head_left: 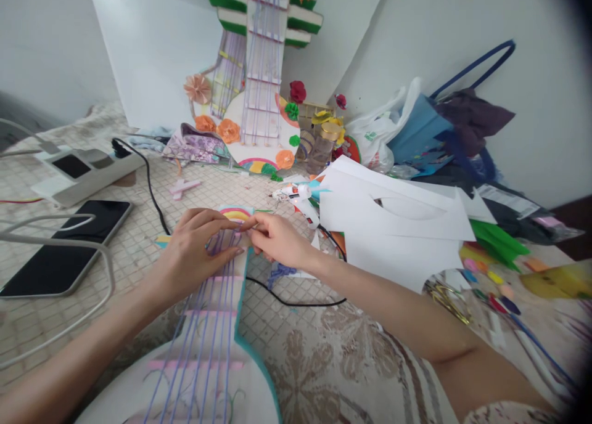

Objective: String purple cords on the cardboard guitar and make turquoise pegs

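A white cardboard craft guitar [208, 350] with purple yarn strings and pink frets lies in front of me, its neck pointing away. My left hand [197, 248] rests flat on the strings near the neck's top, fingers stretched out. My right hand [275, 239] pinches something small at the neck's end, beside a rainbow-coloured piece [235, 213]. What it pinches is too small to make out.
A finished craft guitar [261, 103] with paper flowers leans on the wall. White paper sheets [393, 220] lie to the right, with a glue gun [296, 193] and black cable [296, 301]. A phone [69, 248] and power strip [83, 168] sit left. Bags [439, 134] pile up at the back right.
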Demonstrator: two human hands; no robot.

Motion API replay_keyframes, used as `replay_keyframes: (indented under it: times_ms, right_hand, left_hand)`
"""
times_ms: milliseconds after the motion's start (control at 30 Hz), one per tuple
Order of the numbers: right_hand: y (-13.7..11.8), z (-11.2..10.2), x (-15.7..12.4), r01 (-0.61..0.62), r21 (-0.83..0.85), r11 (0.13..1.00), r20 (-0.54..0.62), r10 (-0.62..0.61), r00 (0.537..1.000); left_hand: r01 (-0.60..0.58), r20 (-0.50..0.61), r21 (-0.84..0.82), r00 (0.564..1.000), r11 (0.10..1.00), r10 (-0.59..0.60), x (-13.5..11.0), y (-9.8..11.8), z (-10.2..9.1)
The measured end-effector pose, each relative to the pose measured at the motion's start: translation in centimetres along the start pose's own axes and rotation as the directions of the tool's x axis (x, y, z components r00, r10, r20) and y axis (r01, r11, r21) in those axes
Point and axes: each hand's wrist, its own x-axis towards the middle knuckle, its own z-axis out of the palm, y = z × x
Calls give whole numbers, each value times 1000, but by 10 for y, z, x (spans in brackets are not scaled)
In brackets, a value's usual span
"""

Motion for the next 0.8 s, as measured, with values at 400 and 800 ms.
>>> replay_keyframes:
  times_ms: [400,800]
  right_hand:
    - [3,2,4,260,-261,930,-156,-306,939]
    - [5,7,5,295,-239,925,-186,-342,921]
  left_hand:
    - [38,3,-18,999,999,-38,1,2,-1]
    - [27,-11,-3,1000,1000,-27,-1,1,0]
